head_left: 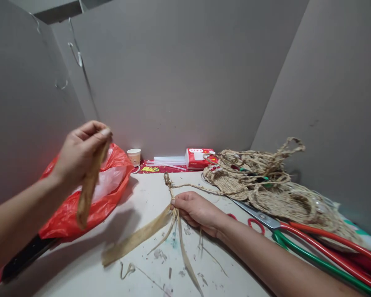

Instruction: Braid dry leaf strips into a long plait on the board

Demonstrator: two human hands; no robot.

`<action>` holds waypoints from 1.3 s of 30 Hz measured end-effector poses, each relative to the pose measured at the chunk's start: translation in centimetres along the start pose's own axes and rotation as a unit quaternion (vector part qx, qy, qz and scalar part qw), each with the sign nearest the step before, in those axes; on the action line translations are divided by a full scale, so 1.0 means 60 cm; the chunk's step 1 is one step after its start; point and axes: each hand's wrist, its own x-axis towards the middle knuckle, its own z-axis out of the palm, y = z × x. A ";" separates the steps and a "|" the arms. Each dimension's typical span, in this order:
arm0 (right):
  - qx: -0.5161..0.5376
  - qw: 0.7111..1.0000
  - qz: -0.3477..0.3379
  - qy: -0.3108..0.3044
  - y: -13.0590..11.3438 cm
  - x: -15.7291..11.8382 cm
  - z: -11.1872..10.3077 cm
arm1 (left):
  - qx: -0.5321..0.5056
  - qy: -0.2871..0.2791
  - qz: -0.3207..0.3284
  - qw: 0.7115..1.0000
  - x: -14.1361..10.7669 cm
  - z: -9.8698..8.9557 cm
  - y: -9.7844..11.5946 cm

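From here I see the left hand [83, 146] raised, thumb and fingers pinched on the top of a broad brown strip [89, 192] that hangs down free of the table [148, 185]. The right hand [194, 209] rests low over the table, its fingertips closed on the gathered strands [177, 214] near the middle.

As I read it, the work is partway along. Beyond the right fingers, a short twisted length [167, 180] is already formed, and a thin cord [198, 188] runs from there toward the heap of rope [253, 181] on the right, which looks finished in large part. On the near side of the fingers the strands fan out loose and untwisted, with a wide pale strip [136, 237] spread to the left, so that portion is not yet worked. The strip in the left hand is apart from the bundle and not joined in.

Some things I cannot make out. The right fingers cover the exact spot where the strands meet. Whether the cord is tied to the heap or just lies against it, I can't tell. The scissors [266, 218] run out of view on the right, and the contents of the red bag [111, 208] are mostly hidden.
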 end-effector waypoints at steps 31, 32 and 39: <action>0.046 0.997 0.032 -0.044 -0.004 -0.006 -0.003 | 0.058 -0.246 -0.391 0.885 -0.062 -0.019 -0.147; 0.041 0.998 0.030 -0.047 -0.004 -0.006 -0.004 | 0.108 -0.294 -0.392 0.865 -0.068 -0.025 -0.145; 0.031 0.997 0.026 -0.060 -0.001 -0.005 -0.006 | 0.410 -0.322 0.049 0.852 -0.100 -0.025 -0.122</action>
